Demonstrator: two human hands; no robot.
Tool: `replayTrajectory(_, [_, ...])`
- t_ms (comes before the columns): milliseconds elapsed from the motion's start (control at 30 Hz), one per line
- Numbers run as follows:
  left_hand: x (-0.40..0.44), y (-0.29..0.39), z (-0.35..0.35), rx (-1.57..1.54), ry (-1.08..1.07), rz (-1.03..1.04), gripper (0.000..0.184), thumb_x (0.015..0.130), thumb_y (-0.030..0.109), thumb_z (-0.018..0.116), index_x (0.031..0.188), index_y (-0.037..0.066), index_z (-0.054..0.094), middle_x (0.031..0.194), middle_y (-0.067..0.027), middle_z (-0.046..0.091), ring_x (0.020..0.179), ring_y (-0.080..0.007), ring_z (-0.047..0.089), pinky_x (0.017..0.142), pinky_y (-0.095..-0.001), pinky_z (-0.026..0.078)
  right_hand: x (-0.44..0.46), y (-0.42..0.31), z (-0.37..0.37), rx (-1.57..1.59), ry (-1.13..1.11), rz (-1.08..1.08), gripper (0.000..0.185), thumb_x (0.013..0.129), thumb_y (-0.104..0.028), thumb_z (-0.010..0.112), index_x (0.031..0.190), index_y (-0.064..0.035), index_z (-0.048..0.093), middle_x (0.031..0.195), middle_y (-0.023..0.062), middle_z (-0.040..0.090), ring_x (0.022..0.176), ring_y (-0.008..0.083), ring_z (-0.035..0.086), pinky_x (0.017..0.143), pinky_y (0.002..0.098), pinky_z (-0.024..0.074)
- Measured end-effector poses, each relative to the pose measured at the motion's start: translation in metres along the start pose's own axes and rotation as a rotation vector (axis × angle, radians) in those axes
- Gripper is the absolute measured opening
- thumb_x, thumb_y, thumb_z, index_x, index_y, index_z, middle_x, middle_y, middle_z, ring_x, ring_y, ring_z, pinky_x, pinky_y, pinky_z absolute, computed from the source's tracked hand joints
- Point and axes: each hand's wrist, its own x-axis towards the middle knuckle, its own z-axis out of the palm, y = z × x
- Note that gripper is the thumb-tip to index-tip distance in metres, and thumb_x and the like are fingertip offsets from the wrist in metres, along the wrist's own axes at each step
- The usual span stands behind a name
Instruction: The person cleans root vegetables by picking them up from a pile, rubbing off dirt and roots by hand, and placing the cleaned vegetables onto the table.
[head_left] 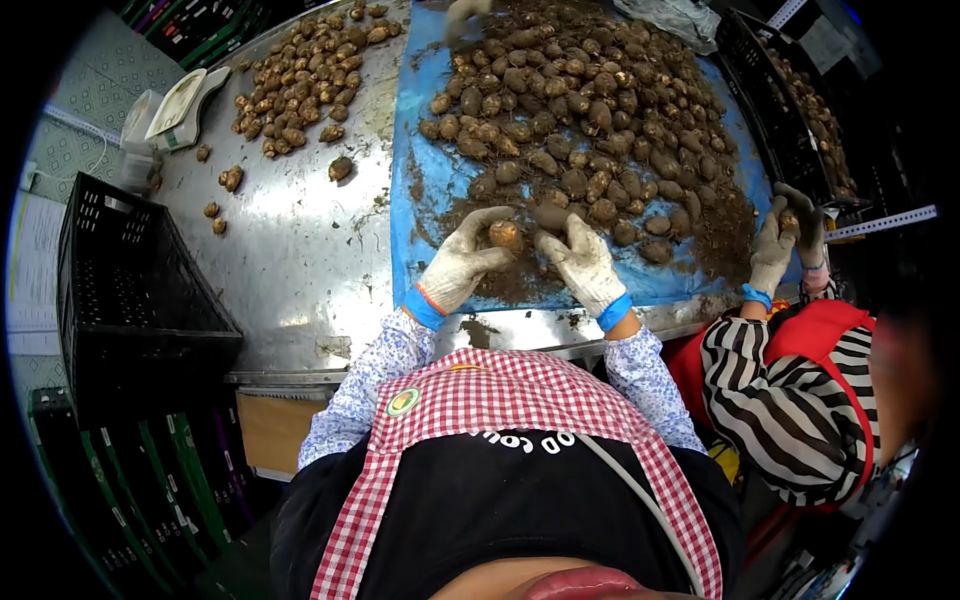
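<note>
My left hand (462, 262), in a dirty white glove with a blue band, is closed round a small brown taro (506, 236) with a pale orange patch. Just to its right, my right hand (585, 262), gloved the same way, has its thumb and fingers closed about a darker, soil-covered taro (550, 217) at the near edge of the heap. The large heap of taros (590, 110) lies on a blue sheet (415, 255) strewn with loose soil. Part of the right hand's grip is hidden behind its fingers.
Cleaner taros (300, 80) lie on the metal table (310, 230) at left, near a white scale (185, 105). A black crate (150, 290) stands at the left edge. At right, a co-worker's gloved hands (785, 240) hold a taro beside another black crate (770, 90).
</note>
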Motion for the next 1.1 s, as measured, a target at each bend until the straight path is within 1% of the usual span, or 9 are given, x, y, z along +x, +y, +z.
replayTrajectory(67, [0.006, -0.007, 0.000, 0.053, -0.032, 0.021, 0.064, 0.083, 0.002, 0.066, 0.140, 0.000, 0.037, 0.131, -0.0121, 0.048, 0.117, -0.0196, 0.052, 0.089, -0.0306, 0.051, 0.005, -0.015, -0.007, 0.132, -0.001, -0.054, 0.050, 0.089, -0.038, 0.062, 0.122, -0.0010, 0.057, 0.118, 0.0209, 0.061, 0.107, 0.0355, 0.060, 0.091, 0.0435, 0.0481])
replayTrajectory(200, [0.010, -0.007, 0.008, 0.128, 0.026, 0.040, 0.055, 0.091, 0.009, 0.063, 0.139, -0.002, 0.038, 0.132, -0.0126, 0.048, 0.117, -0.0198, 0.053, 0.088, -0.0302, 0.051, 0.016, -0.008, 0.024, 0.679, 0.150, 0.002, 0.034, 0.087, -0.023, 0.067, 0.112, -0.0018, 0.063, 0.103, 0.0164, 0.066, 0.095, 0.0293, 0.065, 0.083, 0.0383, 0.0510])
replayTrajectory(400, [0.012, -0.022, -0.001, -0.102, 0.071, -0.092, 0.046, 0.098, 0.014, 0.054, 0.138, -0.002, 0.036, 0.126, -0.0150, 0.052, 0.108, -0.0217, 0.058, 0.084, -0.0320, 0.054, 0.016, -0.004, 0.017, 0.506, 0.055, -0.014, 0.019, 0.090, -0.018, 0.062, 0.099, -0.0013, 0.062, 0.092, 0.0133, 0.067, 0.083, 0.0243, 0.065, 0.072, 0.0345, 0.0512])
replayTrajectory(600, [0.017, -0.037, -0.002, -0.820, 0.039, -0.043, 0.039, 0.101, 0.013, 0.046, 0.136, -0.001, 0.038, 0.116, -0.0172, 0.056, 0.100, -0.0261, 0.062, 0.084, -0.0370, 0.056, 0.003, 0.018, 0.007, 0.580, -0.105, -0.122, 0.021, 0.093, -0.020, 0.057, 0.100, -0.0007, 0.061, 0.086, 0.0125, 0.063, 0.078, 0.0216, 0.062, 0.068, 0.0325, 0.0500])
replayTrajectory(733, [0.025, -0.037, -0.015, -0.640, 0.045, 0.003, 0.041, 0.102, 0.020, 0.047, 0.138, 0.002, 0.040, 0.121, -0.0170, 0.055, 0.100, -0.0263, 0.061, 0.083, -0.0359, 0.056, 0.007, 0.057, 0.033, 0.607, -0.048, 0.057, 0.033, 0.092, -0.031, 0.058, 0.095, 0.0015, 0.059, 0.076, 0.0157, 0.059, 0.067, 0.0264, 0.059, 0.063, 0.0340, 0.0496])
replayTrajectory(767, [0.025, -0.036, -0.012, -0.504, 0.082, -0.007, 0.042, 0.101, 0.022, 0.048, 0.137, 0.002, 0.041, 0.120, -0.0162, 0.056, 0.099, -0.0245, 0.062, 0.081, -0.0342, 0.056, 0.011, 0.051, 0.034, 0.136, 0.159, -0.048, 0.034, 0.090, -0.033, 0.060, 0.088, 0.0003, 0.058, 0.080, 0.0172, 0.061, 0.073, 0.0295, 0.061, 0.066, 0.0373, 0.0500])
replayTrajectory(933, [0.024, -0.031, -0.002, 0.152, 0.129, -0.126, 0.040, 0.101, 0.024, 0.051, 0.131, -0.001, 0.047, 0.119, -0.0123, 0.058, 0.099, -0.0195, 0.062, 0.084, -0.0313, 0.056, 0.017, 0.009, 0.018, -0.246, -0.068, -0.265, 0.038, 0.088, -0.038, 0.062, 0.085, -0.0005, 0.059, 0.085, 0.0159, 0.063, 0.079, 0.0314, 0.063, 0.068, 0.0403, 0.0501])
replayTrajectory(1033, [0.017, -0.027, -0.013, -0.142, 0.038, -0.120, 0.039, 0.102, 0.024, 0.047, 0.131, -0.003, 0.047, 0.114, -0.0104, 0.059, 0.092, -0.0164, 0.061, 0.079, -0.0298, 0.054, 0.016, -0.004, 0.008, -0.127, -0.222, -0.312, 0.033, 0.092, -0.035, 0.058, 0.090, -0.0014, 0.062, 0.083, 0.0118, 0.065, 0.075, 0.0254, 0.063, 0.067, 0.0343, 0.0524])
replayTrajectory(1100, [0.011, -0.029, -0.018, -0.465, -0.084, -0.065, 0.041, 0.103, 0.025, 0.044, 0.133, -0.004, 0.044, 0.116, -0.0133, 0.057, 0.098, -0.0206, 0.059, 0.085, -0.0348, 0.053, 0.014, 0.017, 0.020, 0.279, -0.042, -0.159, 0.030, 0.096, -0.031, 0.054, 0.095, -0.0017, 0.062, 0.085, 0.0088, 0.066, 0.073, 0.0208, 0.064, 0.064, 0.0309, 0.0533])
